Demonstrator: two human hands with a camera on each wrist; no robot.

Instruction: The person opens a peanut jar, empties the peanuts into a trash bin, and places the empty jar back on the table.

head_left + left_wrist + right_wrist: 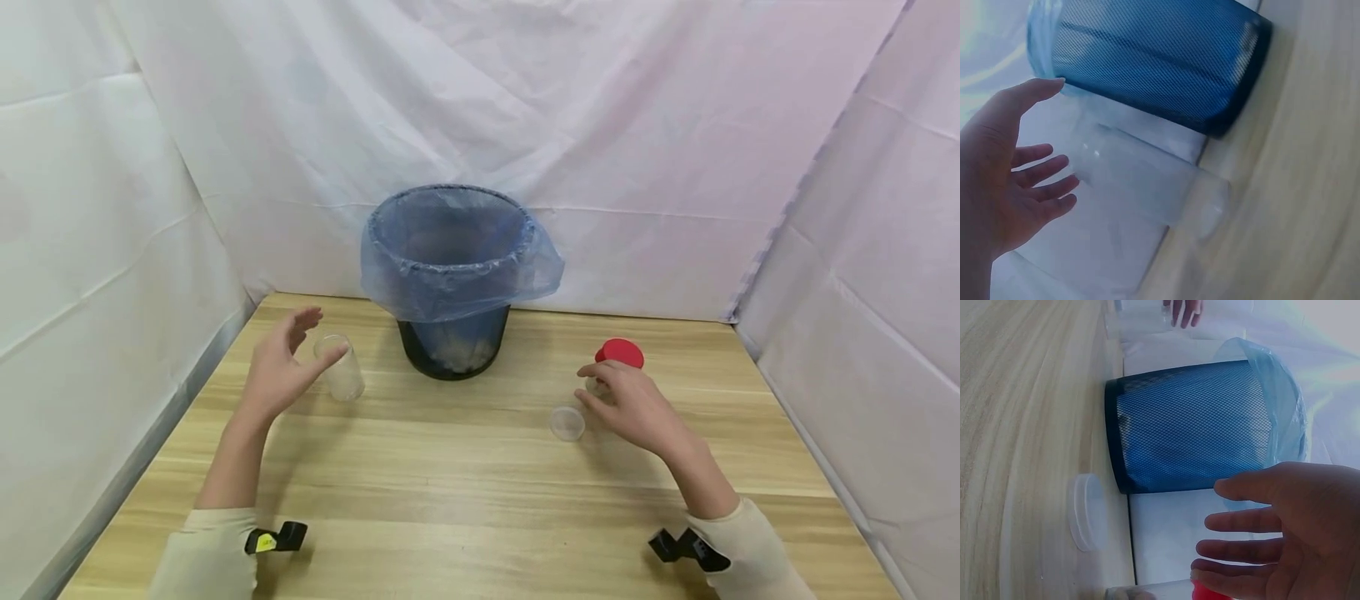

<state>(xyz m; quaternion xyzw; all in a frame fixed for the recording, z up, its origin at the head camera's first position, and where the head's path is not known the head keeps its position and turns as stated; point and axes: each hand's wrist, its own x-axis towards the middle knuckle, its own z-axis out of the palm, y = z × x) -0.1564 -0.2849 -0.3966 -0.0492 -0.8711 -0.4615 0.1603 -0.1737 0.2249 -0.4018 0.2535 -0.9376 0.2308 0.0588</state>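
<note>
My left hand (279, 367) has its fingers apart and thumb stretched out, with nothing in its grasp. A clear, open-topped jar (345, 382) stands upright on the table beside it, the thumb overlapping its rim in the head view. In the left wrist view the same jar (1147, 178) lies just past the fingertips. My right hand (1310, 537) holds its fingers loosely extended. Beyond its fingers is a clear container with a red lid (622, 353), partly hidden by the hand. A round translucent lid (567, 423) rests on the table, left of that hand.
A black mesh wastebasket (1191, 428) stands at the table's back, left of centre. Its blue plastic bag (450, 292) hangs over the rim and bulges to the right. White cloth sheets (637, 100) wall in the wooden table (450, 500) at the back and sides.
</note>
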